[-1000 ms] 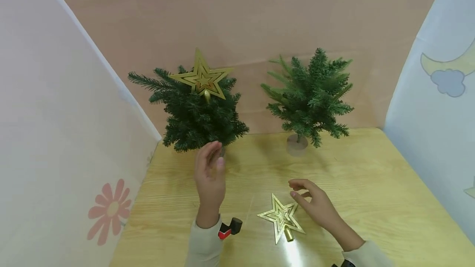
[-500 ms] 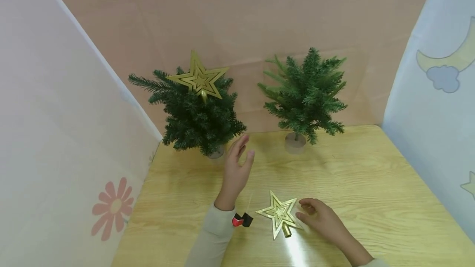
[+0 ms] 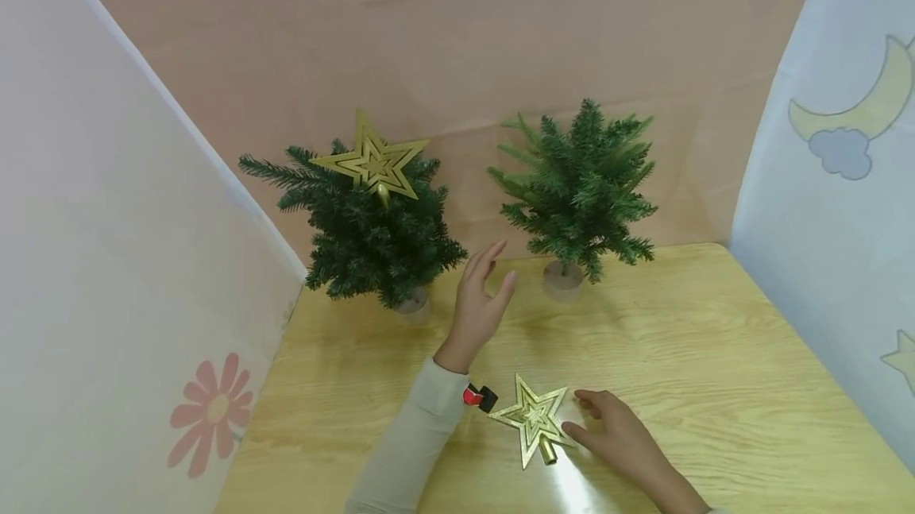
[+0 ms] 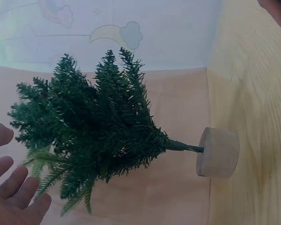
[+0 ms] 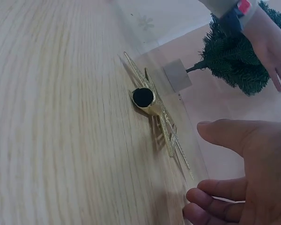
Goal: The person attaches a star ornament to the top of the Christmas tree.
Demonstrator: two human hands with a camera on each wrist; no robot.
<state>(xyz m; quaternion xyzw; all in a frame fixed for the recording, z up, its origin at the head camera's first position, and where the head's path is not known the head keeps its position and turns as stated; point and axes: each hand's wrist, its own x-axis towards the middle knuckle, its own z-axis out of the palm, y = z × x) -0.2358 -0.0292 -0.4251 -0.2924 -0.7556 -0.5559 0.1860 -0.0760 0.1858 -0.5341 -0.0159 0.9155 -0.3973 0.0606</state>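
Note:
A gold star tree topper [image 3: 532, 416] with a hollow socket [image 5: 144, 97] lies on the wooden table. Beside its right-hand points is my right hand [image 3: 615, 433], thumb and fingers spread apart with nothing between them. My left hand [image 3: 480, 303] is raised over the table between two small artificial Christmas trees, fingers loosely extended and holding nothing. It is nearest the right tree [image 3: 582, 188], which stands bare on a round wooden base [image 4: 219, 153]. On top of the left tree [image 3: 379, 252] sits another gold star [image 3: 373, 160], leaning a little.
Behind the trees hangs a pinkish-beige cloth [image 3: 457, 45]. A pale wall panel with a printed flower [image 3: 212, 412] closes off the left side. To the right, another panel bears a moon and cloud print [image 3: 851, 133]. The wooden table [image 3: 686, 355] extends between them.
My left hand has moved right, from in front of the left tree toward the right tree. My right hand has shifted slightly down beside the star on the table. The head view has shifted a little.

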